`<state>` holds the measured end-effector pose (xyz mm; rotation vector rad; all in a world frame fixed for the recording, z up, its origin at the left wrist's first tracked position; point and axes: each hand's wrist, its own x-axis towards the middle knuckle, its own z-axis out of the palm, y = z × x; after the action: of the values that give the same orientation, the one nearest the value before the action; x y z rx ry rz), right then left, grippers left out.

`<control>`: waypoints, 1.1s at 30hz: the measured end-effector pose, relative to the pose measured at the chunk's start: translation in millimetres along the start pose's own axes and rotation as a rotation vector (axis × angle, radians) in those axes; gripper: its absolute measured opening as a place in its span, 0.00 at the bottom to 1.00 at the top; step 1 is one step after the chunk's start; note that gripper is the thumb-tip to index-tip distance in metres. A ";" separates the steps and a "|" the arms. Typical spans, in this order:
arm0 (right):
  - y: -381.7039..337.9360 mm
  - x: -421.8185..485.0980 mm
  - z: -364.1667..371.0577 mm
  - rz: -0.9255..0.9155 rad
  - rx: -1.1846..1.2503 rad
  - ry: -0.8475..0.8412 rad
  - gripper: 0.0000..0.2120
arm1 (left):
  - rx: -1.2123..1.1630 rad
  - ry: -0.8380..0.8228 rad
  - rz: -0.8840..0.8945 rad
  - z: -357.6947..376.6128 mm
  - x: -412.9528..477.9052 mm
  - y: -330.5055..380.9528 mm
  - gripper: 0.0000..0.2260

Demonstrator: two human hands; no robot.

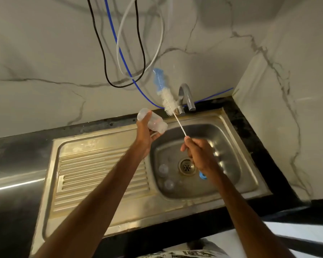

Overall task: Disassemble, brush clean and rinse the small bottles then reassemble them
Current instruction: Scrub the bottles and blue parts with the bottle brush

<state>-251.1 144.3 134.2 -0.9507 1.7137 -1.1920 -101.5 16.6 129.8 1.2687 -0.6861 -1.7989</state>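
Left hand (145, 134) grips the bottle (153, 122) lying sideways; right hand (198, 151) pinches the brush (167, 98), bristles pointing up-left; two caps (163, 169) sit in the sink (229, 175).

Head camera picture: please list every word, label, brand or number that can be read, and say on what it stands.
No text here can be read.
The bottle: clear plastic, no label or marks visible.
The brush, the tap and the sink: no brand visible.
The cloth at the bottom edge: dark print, perhaps letters, too blurred to read.

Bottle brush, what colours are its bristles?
White bristles, blue at the tip, on the brush; head view.
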 end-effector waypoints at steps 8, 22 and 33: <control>33.4 7.6 9.0 -0.042 -0.035 0.112 0.14 | 0.495 -0.043 0.253 -18.7 36.0 -31.6 0.28; 94.3 20.0 26.4 -0.031 -0.204 0.128 0.15 | 2.004 -0.356 0.297 -54.1 120.3 -142.2 0.42; 116.0 34.0 22.1 -0.013 -0.186 0.143 0.14 | 2.262 -0.406 0.351 -58.7 142.7 -166.0 0.44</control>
<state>-258.1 137.0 11.8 -1.0084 1.9615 -1.1478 -120.6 -17.1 -93.4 1.5229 -3.2653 -0.2406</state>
